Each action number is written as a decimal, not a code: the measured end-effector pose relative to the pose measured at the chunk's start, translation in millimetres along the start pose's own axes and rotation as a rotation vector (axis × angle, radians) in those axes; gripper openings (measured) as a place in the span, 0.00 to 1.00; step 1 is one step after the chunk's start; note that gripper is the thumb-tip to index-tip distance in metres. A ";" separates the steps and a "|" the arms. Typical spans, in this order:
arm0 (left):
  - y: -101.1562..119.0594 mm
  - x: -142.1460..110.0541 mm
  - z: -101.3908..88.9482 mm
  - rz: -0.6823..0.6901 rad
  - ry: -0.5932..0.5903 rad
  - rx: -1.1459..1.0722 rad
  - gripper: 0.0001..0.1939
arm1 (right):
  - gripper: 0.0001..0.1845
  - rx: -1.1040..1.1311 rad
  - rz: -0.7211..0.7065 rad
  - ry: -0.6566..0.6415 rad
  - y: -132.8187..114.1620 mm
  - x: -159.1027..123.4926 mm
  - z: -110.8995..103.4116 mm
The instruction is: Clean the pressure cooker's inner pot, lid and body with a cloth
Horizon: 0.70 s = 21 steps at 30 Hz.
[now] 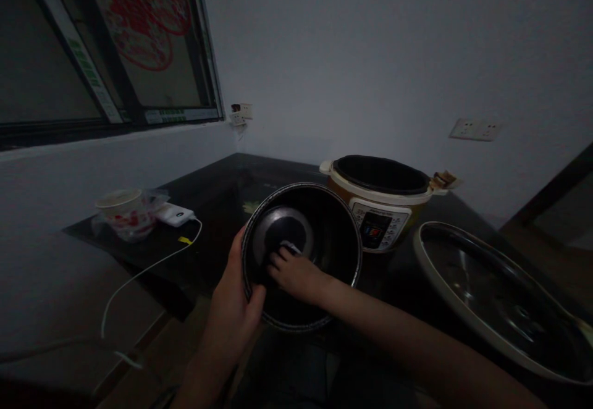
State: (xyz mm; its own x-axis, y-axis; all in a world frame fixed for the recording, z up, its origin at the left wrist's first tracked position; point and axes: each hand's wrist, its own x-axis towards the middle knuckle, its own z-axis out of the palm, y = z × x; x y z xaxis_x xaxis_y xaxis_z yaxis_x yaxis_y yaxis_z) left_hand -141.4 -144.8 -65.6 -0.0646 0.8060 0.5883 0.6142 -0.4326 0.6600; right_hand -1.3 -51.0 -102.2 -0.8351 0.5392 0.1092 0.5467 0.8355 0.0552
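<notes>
Head view. The cooker (391, 208) stands uncovered on the bench (217, 180); the lid (500, 304) is off, to the cooker's near right. The inner pot (333, 236) is out, tilted, to the cooker's near left; contact between them cannot be confirmed. The left hand (238, 298) grips the pot's rim. The right hand (296, 274) reaches inside, fingers curled over a pale scrap (291, 246), probably a cloth. Assessment: wiping appears under way, extent indeterminable; pot and lid not yet refitted.

Black pot (324, 230), tilted, open mouth facing viewer.
</notes>
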 end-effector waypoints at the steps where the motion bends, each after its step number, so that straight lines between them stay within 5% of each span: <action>1: 0.9 -0.2 0.1 0.002 -0.002 0.006 0.41 | 0.15 0.005 -0.015 -0.010 -2.0 -2.3 0.8; 14: 6.2 4.6 -2.6 0.047 -0.060 -0.062 0.38 | 0.28 0.158 0.412 0.040 76.6 6.2 -36.6; 21: 4.2 3.2 -2.0 0.002 -0.039 -0.088 0.39 | 0.24 0.266 0.360 -0.062 46.2 -16.4 -20.6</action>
State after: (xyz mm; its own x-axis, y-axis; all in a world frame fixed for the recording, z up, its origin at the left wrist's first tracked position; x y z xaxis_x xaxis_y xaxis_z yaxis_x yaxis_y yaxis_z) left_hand -140.6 -144.8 -60.1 -0.0317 0.8198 0.5717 0.5429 -0.4661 0.6985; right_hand 38.9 -23.4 -80.9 -0.6008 0.7993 0.0144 0.7752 0.5870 -0.2335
